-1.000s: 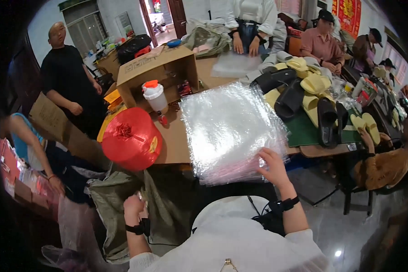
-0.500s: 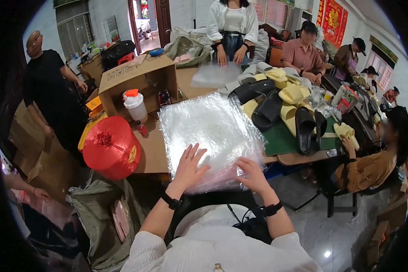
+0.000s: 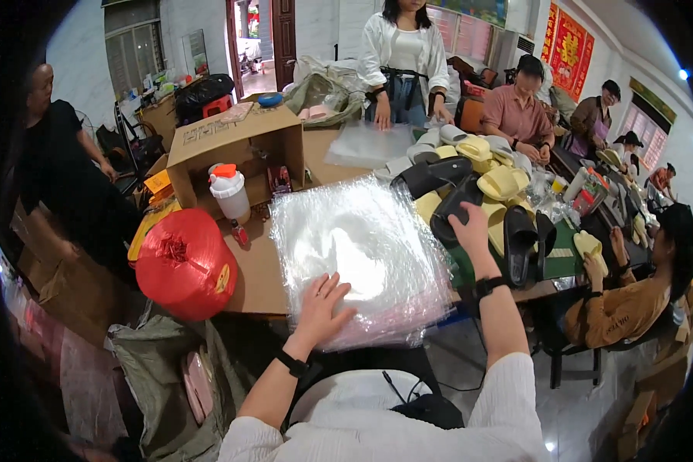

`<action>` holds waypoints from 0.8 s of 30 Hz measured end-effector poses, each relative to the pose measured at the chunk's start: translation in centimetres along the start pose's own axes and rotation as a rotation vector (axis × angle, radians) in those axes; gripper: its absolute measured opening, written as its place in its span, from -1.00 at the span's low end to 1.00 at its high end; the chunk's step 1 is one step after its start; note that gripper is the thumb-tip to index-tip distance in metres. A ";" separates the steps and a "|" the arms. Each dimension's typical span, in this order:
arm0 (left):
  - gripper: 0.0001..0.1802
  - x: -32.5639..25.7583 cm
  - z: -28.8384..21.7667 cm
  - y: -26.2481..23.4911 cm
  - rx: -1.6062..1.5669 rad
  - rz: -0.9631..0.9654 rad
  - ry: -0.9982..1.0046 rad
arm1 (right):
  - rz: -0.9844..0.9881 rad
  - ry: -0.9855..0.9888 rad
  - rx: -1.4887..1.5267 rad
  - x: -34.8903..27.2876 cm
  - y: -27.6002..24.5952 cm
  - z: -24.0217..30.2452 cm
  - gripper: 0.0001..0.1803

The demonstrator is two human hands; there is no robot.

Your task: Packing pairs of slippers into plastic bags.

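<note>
Clear, shiny, square plastic bags (image 3: 346,254) lie stacked on the brown bench (image 3: 258,283), near an open brown cardboard box (image 3: 231,127) with a small dark packet (image 3: 279,181) at its mouth. A drab-green woven sack (image 3: 150,346) holds flat pink pieces (image 3: 198,389). The left grip (image 3: 321,312), fingers spread, rests on the bags; the right grip (image 3: 475,235), fingers parted, is over a black slide sandal (image 3: 445,215), contact unclear.

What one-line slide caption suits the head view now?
Left hand spread on a flat stack of clear, shiny plastic sheets; right hand at a black open-toed slipper.
</note>
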State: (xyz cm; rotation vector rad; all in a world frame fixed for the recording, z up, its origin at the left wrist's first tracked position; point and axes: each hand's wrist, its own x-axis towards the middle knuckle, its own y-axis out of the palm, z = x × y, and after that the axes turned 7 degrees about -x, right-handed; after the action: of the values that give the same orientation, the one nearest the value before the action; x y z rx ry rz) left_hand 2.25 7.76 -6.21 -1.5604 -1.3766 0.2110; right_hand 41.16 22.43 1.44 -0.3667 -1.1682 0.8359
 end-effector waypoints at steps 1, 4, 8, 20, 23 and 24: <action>-0.40 0.0 -0.1 0.0 -0.002 -0.002 0.003 | 0.011 0.055 -0.061 1.4 0.5 -0.7 -0.37; -0.39 -0.3 0.0 0.1 0.002 0.003 -0.009 | 0.162 0.152 -0.221 4.5 1.9 -0.8 -0.22; -0.39 -0.2 0.0 -0.2 -0.008 0.006 -0.012 | 0.320 0.213 -0.363 7.7 4.3 -0.4 -0.16; -0.39 -0.4 -0.1 -0.4 -0.027 0.031 -0.071 | 0.390 0.191 -0.479 10.6 9.4 2.3 -0.40; -0.40 -0.2 -0.3 -0.3 -0.003 0.042 -0.057 | 0.156 0.192 -0.179 9.6 8.6 -0.8 -0.47; -0.40 -0.2 -0.1 -0.4 0.004 0.030 -0.048 | 0.043 0.171 -0.103 9.2 8.4 -0.8 -0.49</action>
State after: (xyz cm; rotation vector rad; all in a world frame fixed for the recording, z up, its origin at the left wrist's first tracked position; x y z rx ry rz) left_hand 2.06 7.46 -5.96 -1.5827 -1.3891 0.2710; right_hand 40.03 34.83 1.74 -0.5397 -1.0496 0.7682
